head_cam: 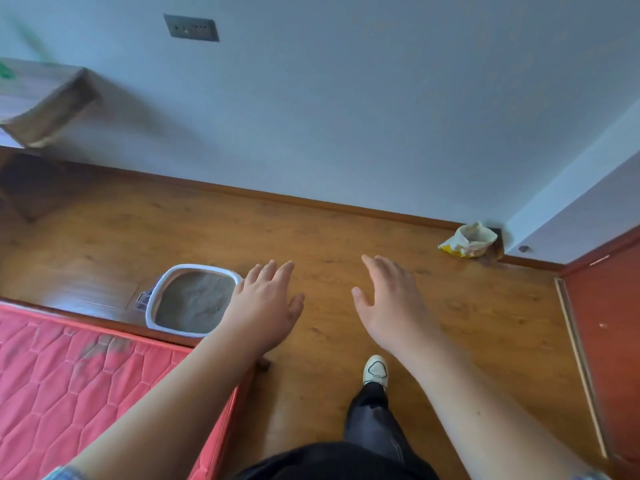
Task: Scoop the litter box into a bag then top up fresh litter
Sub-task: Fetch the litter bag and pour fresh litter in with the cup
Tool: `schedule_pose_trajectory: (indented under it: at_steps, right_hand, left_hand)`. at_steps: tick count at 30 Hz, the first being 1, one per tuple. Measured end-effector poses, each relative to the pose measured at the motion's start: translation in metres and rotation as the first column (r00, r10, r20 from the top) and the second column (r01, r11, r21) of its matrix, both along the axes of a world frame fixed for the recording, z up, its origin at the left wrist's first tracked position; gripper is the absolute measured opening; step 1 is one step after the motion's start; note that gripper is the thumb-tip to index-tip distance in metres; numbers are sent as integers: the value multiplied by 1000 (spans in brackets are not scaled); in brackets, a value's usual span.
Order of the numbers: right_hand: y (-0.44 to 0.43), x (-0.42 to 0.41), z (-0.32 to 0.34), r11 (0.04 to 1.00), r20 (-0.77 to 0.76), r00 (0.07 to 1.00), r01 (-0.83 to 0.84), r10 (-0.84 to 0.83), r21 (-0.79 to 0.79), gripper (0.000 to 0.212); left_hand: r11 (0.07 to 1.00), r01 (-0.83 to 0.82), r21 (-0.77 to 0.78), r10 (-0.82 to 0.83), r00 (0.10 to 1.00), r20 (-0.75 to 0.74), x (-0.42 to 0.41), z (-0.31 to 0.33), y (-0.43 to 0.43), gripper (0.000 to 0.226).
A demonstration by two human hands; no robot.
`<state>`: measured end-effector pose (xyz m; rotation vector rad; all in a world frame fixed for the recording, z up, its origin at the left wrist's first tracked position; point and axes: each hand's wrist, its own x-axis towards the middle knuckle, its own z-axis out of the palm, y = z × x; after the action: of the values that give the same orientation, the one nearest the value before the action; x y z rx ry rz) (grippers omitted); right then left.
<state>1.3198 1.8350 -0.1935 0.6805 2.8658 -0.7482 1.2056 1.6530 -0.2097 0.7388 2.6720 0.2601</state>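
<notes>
Two bare hands are held out over the wooden floor (329,237), the left hand (266,303) and right hand (388,299) both spread flat, nothing gripped. Grey litter (194,299) is seen in the white-rimmed litter box (204,267) at left, just beside the red mattress (86,382); an opened yellow bag (467,242) is propped far right against the skirting (346,206), open floor between.

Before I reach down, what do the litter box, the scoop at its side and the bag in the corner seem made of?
Litter box: smooth white moulded plastic, going by its even rounded rim.
Scoop: lilac plastic, judging by its slotted grid; partly hidden.
Bag: thin yellow and white plastic film or coated paper, crumpled with its mouth open; too far to tell which.
</notes>
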Motion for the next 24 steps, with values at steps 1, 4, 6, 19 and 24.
schedule_pose_trajectory:
  at_steps: [1,4,6,19,24]
  right_hand:
    - [18,-12,-3,1000,-4,1000,-2,2,1,62]
    - [77,-53,-7,999,-10,999,-42,42,21,62]
    - [120,-85,-7,996,-7,997,-80,81,44,61]
    - [294,-294,-3,950,31,952,-307,306,53,62]
    - [345,-368,-29,967,46,968,-249,247,46,60]
  left_hand:
    - [1000,-3,-6,3,1000,0,-13,-4,15,66]
    - [999,-34,-9,34,999,2,-53,-14,67,67]
    - [998,-68,-14,68,998,15,-80,-18,108,66]
    - [978,-209,-3,209,978,21,-229,-13,275,65]
    - [992,-127,10,126,991,46,-314,-33,337,64]
